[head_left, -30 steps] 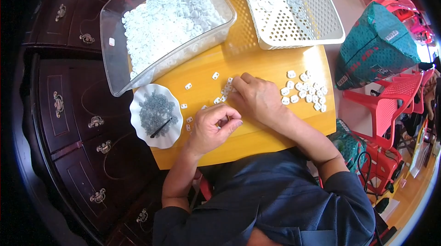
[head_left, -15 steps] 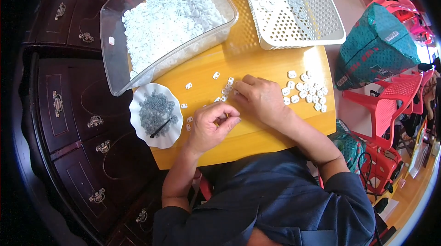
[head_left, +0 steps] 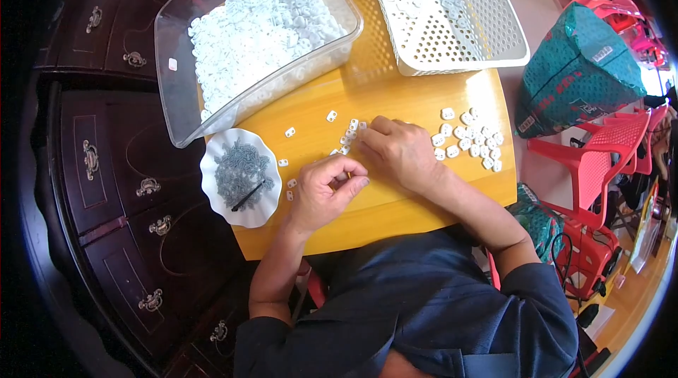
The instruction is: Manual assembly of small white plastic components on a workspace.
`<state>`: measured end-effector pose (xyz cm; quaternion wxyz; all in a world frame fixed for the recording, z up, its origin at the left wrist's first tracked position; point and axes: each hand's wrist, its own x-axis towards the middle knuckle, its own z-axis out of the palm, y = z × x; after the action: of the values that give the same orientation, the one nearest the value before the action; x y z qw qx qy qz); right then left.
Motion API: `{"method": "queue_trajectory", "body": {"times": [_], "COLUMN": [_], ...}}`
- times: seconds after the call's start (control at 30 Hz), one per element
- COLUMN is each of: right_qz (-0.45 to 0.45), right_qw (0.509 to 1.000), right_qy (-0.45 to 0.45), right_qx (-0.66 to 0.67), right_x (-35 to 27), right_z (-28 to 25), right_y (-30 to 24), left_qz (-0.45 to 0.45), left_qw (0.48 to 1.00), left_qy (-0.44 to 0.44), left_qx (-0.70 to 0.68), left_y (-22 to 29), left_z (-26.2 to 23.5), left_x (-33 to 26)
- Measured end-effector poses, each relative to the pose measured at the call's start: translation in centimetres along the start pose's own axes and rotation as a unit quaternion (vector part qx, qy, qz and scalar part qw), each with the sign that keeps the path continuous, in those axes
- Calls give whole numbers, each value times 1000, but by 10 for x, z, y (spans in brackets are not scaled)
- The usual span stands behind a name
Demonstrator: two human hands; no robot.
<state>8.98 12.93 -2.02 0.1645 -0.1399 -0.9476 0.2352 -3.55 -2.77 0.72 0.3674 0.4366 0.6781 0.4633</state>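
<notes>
My left hand (head_left: pixel 321 193) hovers over the yellow table with thumb and forefinger pinched together; whatever they hold, if anything, is too small to make out. Just right of it my right hand (head_left: pixel 404 154) rests with bent fingers, its tips down beside a loose cluster of small white two-holed plastic pieces (head_left: pixel 351 134). What lies under those fingertips is hidden. A few single white pieces (head_left: pixel 332 116) are scattered farther left. To the right of my right hand lies a spread of white pieces (head_left: pixel 466 133).
A scalloped white dish (head_left: pixel 267 214) of small grey translucent parts, with black tweezers (head_left: pixel 247 196), stands left. Behind are a clear bin (head_left: pixel 173 96) full of white pieces and a perforated white basket (head_left: pixel 508 39). A teal bag (head_left: pixel 575 71) and red chairs (head_left: pixel 579 166) stand right.
Both hands stay almost in place; the right fingers shift slightly beside the cluster. The view has moved a little.
</notes>
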Motion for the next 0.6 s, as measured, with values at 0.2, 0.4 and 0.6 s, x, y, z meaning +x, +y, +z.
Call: {"method": "queue_trajectory", "body": {"times": [0.2, 0.4, 0.6], "right_qz": [27, 86, 69], "right_qw": [999, 995, 997], "right_qy": [26, 16, 1], "right_qx": [27, 38, 25], "right_x": [-1, 2, 2], "right_z": [5, -2, -4], "right_y": [0, -6, -5], "left_qz": [-3, -3, -5], "left_qw": [1000, 1000, 1000], "left_qy": [-1, 4, 6], "left_qx": [-5, -9, -18], "left_y": [-2, -1, -3], "left_z": [1, 1, 1], "left_x": [-1, -1, -2]}}
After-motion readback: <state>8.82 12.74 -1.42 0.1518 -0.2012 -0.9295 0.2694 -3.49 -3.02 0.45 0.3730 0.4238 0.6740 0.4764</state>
